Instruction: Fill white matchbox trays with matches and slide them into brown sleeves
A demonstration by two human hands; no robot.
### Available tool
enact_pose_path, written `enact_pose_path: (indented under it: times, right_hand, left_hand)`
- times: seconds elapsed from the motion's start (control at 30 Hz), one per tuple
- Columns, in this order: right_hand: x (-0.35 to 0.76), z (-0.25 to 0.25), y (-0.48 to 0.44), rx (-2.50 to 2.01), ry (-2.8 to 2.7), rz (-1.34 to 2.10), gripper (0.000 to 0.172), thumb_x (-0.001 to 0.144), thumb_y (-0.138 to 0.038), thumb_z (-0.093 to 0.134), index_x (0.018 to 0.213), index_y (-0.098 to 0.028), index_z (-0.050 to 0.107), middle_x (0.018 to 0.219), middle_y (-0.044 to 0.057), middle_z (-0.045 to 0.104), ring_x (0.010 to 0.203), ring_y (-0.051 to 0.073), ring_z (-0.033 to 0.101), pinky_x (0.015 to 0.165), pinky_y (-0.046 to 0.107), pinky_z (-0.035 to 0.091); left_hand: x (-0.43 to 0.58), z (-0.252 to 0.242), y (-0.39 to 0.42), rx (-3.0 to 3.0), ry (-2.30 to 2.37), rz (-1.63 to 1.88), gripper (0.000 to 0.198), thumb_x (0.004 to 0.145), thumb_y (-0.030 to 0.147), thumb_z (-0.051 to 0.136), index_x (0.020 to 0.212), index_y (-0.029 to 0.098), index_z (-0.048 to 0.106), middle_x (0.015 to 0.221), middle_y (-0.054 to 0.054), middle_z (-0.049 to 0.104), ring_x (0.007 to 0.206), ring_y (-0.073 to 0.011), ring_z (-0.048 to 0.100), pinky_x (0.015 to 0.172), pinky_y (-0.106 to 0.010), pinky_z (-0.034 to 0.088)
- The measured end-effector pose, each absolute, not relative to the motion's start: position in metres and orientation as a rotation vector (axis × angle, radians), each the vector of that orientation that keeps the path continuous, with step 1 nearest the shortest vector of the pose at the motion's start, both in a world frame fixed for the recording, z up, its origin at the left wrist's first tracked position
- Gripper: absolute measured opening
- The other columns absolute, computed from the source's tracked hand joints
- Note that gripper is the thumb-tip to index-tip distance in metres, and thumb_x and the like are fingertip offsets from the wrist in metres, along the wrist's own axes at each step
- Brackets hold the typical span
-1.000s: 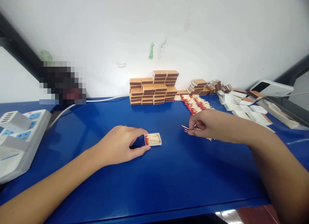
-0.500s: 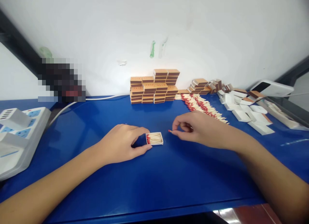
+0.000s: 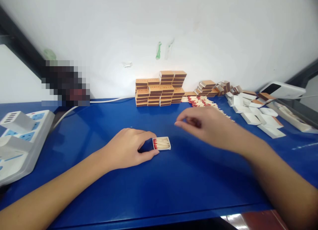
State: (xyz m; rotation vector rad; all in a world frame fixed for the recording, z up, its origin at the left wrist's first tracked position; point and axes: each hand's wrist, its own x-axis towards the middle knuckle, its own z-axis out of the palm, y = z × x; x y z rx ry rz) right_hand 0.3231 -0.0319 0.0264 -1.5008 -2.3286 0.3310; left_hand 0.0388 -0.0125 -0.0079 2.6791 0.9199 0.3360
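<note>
My left hand (image 3: 131, 147) rests on the blue table, its thumb and index finger closed about the left end of a small white matchbox tray (image 3: 170, 144). Matches (image 3: 161, 143) lie side by side in the tray, red heads toward my left hand. Up and to the right of it, my right hand (image 3: 201, 125) hangs above the table, slightly blurred, with thumb and index fingertip pinched together. Whether a match is between those fingertips I cannot make out. Behind this hand is a spread of loose red-headed matches (image 3: 198, 101), partly hidden by it.
Closed matchboxes (image 3: 160, 91) are stacked against the wall, with a smaller stack (image 3: 206, 86) to their right. Empty white trays (image 3: 250, 114) lie heaped at the right, near a white device (image 3: 285, 90). A power strip (image 3: 37, 137) with plugs stands at the left, its white cable (image 3: 67, 112) running behind.
My right hand has moved up and away from the tray, toward the loose matches. The red match head that showed at its fingertips is no longer visible. My left hand stays at the tray.
</note>
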Motion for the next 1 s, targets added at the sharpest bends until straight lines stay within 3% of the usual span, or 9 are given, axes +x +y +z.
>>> enact_pose_path:
  times: [0.1, 0.2, 0.63, 1.0]
  right_hand:
    - [0.365, 0.033, -0.023, -1.8, -2.326, 0.329, 0.03, 0.097, -0.047, 0.059, 0.086, -0.023, 0.073, 0.063, 0.003, 0.064, 0.056, 0.017, 0.055, 0.058, 0.033, 0.037]
    - [0.391, 0.032, -0.019, -1.984, -2.405, 0.514, 0.024, 0.09, -0.043, 0.065, 0.08, -0.023, 0.075, 0.069, 0.004, 0.069, 0.056, 0.018, 0.058, 0.055, 0.034, 0.039]
    - [0.376, 0.016, -0.022, -1.855, -2.476, 0.636, 0.02, 0.088, -0.04, 0.066, 0.086, -0.023, 0.075, 0.075, 0.003, 0.069, 0.06, 0.015, 0.057, 0.057, 0.029, 0.04]
    - [0.372, 0.015, -0.017, -1.913, -2.439, 0.513, 0.032, 0.093, -0.053, 0.062, 0.096, -0.023, 0.071, 0.071, 0.002, 0.064, 0.06, 0.016, 0.053, 0.056, 0.03, 0.036]
  left_hand:
    - [0.037, -0.009, -0.012, 2.688, 0.923, 0.336, 0.037, 0.097, 0.045, 0.066, 0.124, 0.022, 0.075, 0.066, 0.004, 0.059, 0.059, -0.0127, 0.057, 0.057, -0.025, 0.038]
    - [0.036, -0.009, -0.011, 2.689, 0.931, 0.333, 0.036, 0.098, 0.045, 0.066, 0.124, 0.022, 0.075, 0.065, 0.004, 0.058, 0.059, -0.0127, 0.057, 0.058, -0.025, 0.038]
    - [0.036, -0.008, -0.01, 2.691, 0.932, 0.323, 0.036, 0.098, 0.045, 0.066, 0.124, 0.022, 0.075, 0.064, 0.004, 0.058, 0.058, -0.0122, 0.056, 0.056, -0.025, 0.038]
    - [0.036, -0.008, -0.01, 2.686, 0.939, 0.298, 0.039, 0.098, 0.046, 0.065, 0.126, 0.021, 0.074, 0.066, 0.004, 0.059, 0.058, -0.0128, 0.056, 0.057, -0.025, 0.037]
